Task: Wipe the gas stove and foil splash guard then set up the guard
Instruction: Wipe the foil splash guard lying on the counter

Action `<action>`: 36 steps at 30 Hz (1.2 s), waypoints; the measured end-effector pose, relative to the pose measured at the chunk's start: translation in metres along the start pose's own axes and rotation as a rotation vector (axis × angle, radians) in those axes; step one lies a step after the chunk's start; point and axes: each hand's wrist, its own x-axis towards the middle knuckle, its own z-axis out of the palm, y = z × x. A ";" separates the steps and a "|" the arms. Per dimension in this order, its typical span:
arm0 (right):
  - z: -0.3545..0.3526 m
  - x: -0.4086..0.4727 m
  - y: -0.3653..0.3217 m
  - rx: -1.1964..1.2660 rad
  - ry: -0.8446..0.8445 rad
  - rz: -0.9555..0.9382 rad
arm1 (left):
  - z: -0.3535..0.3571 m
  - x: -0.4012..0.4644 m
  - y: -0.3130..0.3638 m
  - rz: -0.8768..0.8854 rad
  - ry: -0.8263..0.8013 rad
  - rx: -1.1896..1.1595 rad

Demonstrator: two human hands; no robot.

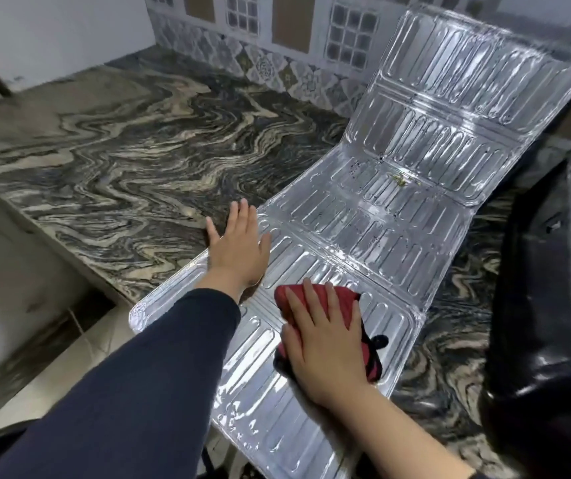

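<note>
The ribbed foil splash guard (391,216) lies unfolded along the marble counter, its far panels bent up against the tiled wall and its near end hanging over the counter edge. My left hand (239,250) rests flat with fingers spread on the guard's left edge. My right hand (325,333) presses a folded red cloth (343,305) flat onto a near panel. Dark specks and a small greenish scrap (400,180) sit on the middle panels. The black gas stove (547,305) stands at the right edge of view, only partly visible.
The swirled black and beige marble counter (132,146) stretches left and back to a patterned tiled wall (277,60). The counter's front edge (80,267) drops to a tiled floor at the lower left.
</note>
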 end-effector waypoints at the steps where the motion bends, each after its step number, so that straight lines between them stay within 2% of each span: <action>1: 0.001 0.000 0.000 -0.008 -0.001 0.004 | 0.000 0.007 0.004 0.026 -0.005 -0.003; 7: -0.013 0.026 0.020 -0.015 -0.042 -0.145 | 0.018 0.021 0.005 0.098 0.010 0.023; 12: -0.024 0.128 0.046 0.010 0.010 0.051 | 0.020 0.022 0.006 0.114 0.036 0.019; 16: -0.015 0.181 0.033 -0.017 -0.034 -0.168 | 0.022 0.021 0.005 0.107 0.060 0.044; 18: -0.020 0.203 0.047 -0.021 -0.025 -0.204 | 0.022 0.022 0.005 0.102 0.063 0.033; 26: -0.049 0.314 0.132 -0.067 -0.050 0.120 | 0.022 0.023 0.005 0.080 0.055 0.036; 29: -0.046 0.307 0.114 -0.033 -0.054 0.156 | 0.024 0.025 0.006 0.075 0.043 0.056; 33: -0.031 0.240 0.078 -0.021 -0.029 -0.007 | 0.025 0.024 0.006 0.074 0.056 0.058; 36: -0.027 0.184 0.088 -0.061 -0.029 -0.059 | 0.025 0.025 0.004 0.074 0.052 0.060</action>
